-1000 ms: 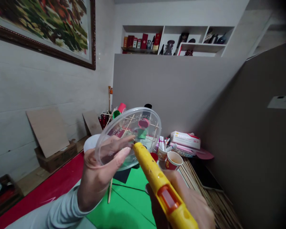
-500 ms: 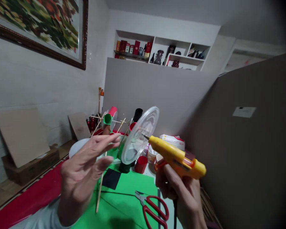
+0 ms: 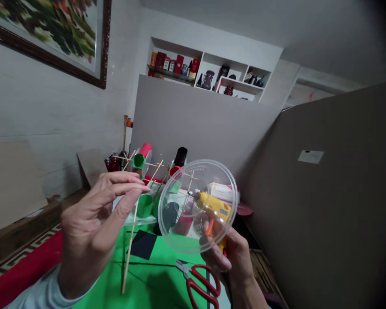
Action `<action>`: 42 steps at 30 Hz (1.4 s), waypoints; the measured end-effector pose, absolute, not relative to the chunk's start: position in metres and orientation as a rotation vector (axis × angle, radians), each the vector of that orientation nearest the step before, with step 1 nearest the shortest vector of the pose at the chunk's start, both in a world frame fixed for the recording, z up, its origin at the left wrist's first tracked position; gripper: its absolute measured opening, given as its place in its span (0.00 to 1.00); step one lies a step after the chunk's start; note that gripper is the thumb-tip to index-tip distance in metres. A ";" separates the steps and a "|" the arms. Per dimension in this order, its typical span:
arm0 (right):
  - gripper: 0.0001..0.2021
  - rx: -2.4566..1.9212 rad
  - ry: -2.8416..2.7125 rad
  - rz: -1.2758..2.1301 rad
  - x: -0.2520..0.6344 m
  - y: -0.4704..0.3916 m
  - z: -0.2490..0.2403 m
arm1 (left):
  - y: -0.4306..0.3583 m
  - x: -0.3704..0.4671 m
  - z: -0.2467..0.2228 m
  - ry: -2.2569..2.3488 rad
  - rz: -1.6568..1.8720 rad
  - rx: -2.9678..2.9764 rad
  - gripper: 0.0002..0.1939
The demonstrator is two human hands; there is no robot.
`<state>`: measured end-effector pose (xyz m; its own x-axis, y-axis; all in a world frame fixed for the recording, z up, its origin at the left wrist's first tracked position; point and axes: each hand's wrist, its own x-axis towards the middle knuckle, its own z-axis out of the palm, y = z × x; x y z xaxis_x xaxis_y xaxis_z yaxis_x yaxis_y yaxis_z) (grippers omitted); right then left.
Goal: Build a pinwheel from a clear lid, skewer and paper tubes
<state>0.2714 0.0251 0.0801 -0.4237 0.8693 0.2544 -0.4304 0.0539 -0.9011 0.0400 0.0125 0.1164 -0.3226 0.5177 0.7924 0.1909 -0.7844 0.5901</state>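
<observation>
The right hand (image 3: 234, 249) clasps a glue gun (image 3: 214, 206) behind a clear lid (image 3: 188, 221) (unclear if the left hand (image 3: 94, 223) pinches).

Clear plastic lid (image 3: 188, 214), one second ago in left grip (image 3: 96, 219), now free of it; turned face-on after edge-on half-second earlier. Glue gun (image 3: 218, 207), previously in front of lid, now behind (seen through it), nozzle (image 3: 193, 195) swung from 11 towards 10 o'clock. Left grip shifted to lid's 9 o'clock, thumb drawn nearer fingertips.
</observation>
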 end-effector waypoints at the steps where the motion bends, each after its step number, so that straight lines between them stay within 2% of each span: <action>1: 0.29 -0.508 -1.285 1.582 0.271 0.026 0.079 | 0.013 0.039 0.117 0.895 2.199 1.722 0.07; 8: 0.26 -0.651 -1.336 1.381 0.274 0.024 0.077 | 0.008 0.032 0.118 1.007 1.961 1.785 0.05; 14: 0.23 -0.816 -1.510 1.124 0.277 0.007 0.085 | 0.014 0.035 0.122 0.933 1.670 1.636 0.20; 18: 0.21 -0.851 -1.687 0.878 0.281 0.003 0.083 | 0.022 0.021 0.121 0.821 1.524 1.620 0.24; 22: 0.09 -0.767 -1.858 0.401 0.278 0.001 0.086 | 0.012 0.006 0.121 0.718 1.548 1.785 0.31; 24: 0.06 -0.692 -1.925 0.076 0.274 -0.001 0.090 | -0.001 0.007 0.122 0.845 1.600 1.905 0.29; 26: 0.05 -0.641 -1.974 -0.166 0.272 -0.003 0.094 | -0.013 0.013 0.124 1.080 1.690 1.912 0.21; 29: 0.06 -0.646 -2.026 -0.289 0.273 -0.008 0.095 | -0.021 0.024 0.128 1.240 1.710 2.013 0.11; 32: 0.09 -0.640 -2.023 -0.319 0.273 -0.012 0.094 | -0.017 0.030 0.130 1.185 1.717 2.137 0.04; 38: 0.10 -0.583 -1.972 -0.236 0.265 -0.014 0.095 | -0.017 0.032 0.117 1.274 1.872 2.152 0.07; 42: 0.11 -0.704 -1.853 -0.037 0.260 -0.016 0.083 | -0.021 0.034 0.108 1.278 1.985 2.128 0.07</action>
<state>0.2597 -0.0155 0.0830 -0.2236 0.4475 0.8659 0.4816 0.8231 -0.3010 0.0340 -0.0209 0.1083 -0.1033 0.5157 0.8505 0.5612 -0.6758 0.4779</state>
